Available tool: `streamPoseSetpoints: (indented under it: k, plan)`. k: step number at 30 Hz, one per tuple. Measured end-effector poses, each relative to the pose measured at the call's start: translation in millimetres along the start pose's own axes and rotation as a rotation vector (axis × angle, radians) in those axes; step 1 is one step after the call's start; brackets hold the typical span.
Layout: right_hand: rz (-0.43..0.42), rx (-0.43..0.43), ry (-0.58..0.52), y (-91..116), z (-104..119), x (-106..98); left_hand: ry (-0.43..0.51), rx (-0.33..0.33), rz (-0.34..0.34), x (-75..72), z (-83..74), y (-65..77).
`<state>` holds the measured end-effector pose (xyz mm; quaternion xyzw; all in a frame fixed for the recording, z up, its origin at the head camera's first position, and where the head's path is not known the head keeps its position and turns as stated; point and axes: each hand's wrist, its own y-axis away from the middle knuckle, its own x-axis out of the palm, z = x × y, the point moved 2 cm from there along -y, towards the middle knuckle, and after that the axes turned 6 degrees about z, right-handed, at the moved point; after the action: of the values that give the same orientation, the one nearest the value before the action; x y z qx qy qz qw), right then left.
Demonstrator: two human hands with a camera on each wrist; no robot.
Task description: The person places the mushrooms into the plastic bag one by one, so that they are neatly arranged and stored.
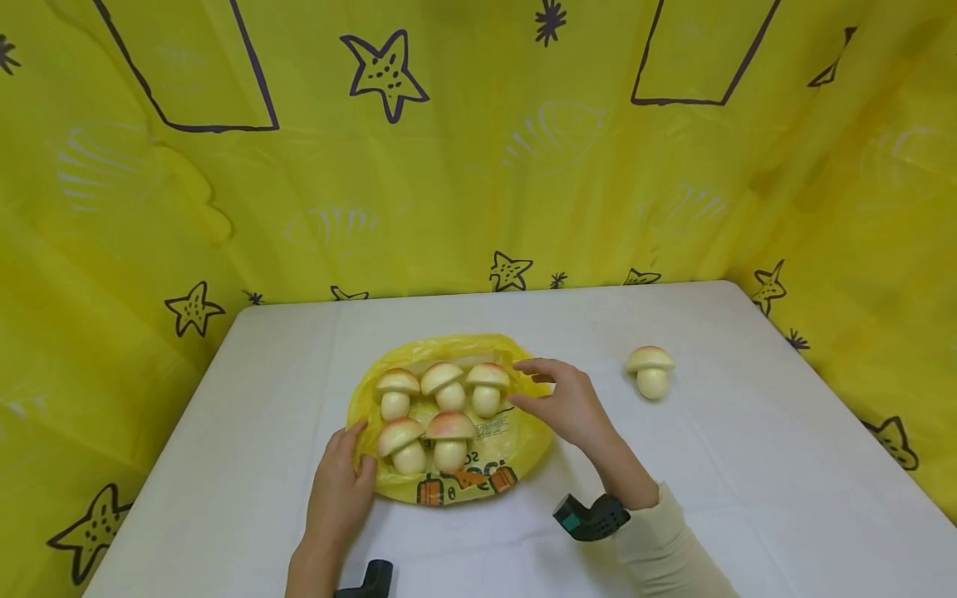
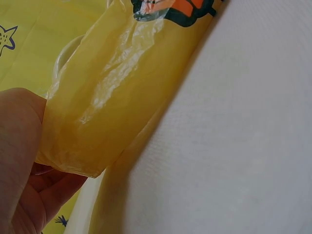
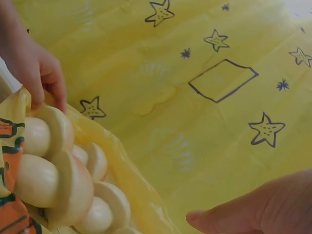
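Note:
A yellow plastic bag (image 1: 523, 444) with an orange and black print lies spread on the table, its rim turned up. Several toy mushrooms (image 1: 451, 440) with cream stems and reddish-tinged caps sit inside it in two rows. My left hand (image 1: 340, 482) holds the bag's left edge; in the left wrist view its thumb (image 2: 19, 131) is on one side of the plastic and the fingers on the other. At the bag's right rim, beside a mushroom (image 1: 488, 399), is my right hand (image 1: 564, 407), thumb and fingers apart. Only its straight thumb (image 3: 229, 214) shows in the right wrist view.
One more toy mushroom (image 1: 650, 372) stands on the white table (image 1: 748, 465), right of the bag. Yellow curtains (image 1: 449, 191) with drawn stars enclose the table's back and sides. A black wrist device (image 1: 592, 517) is on the right wrist.

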<state>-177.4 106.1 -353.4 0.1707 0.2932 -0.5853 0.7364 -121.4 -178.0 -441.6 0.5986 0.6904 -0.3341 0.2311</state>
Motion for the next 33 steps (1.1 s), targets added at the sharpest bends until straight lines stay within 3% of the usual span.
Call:
streamPoseSetpoints:
  k: [9, 25, 33]
  plan:
    - [-0.048, 0.045, 0.016, -2, -11, -20, -0.007, 0.01, -0.017, 0.4, -0.3, -0.2]
    - [-0.058, 0.081, 0.019, 3, -27, -40, -0.016, 0.012, -0.019, -0.5, -2.1, 0.4]
    - [-0.103, 0.076, 0.021, 6, -32, -50, -0.004, 0.01, -0.009, -1.0, -2.0, 0.0]
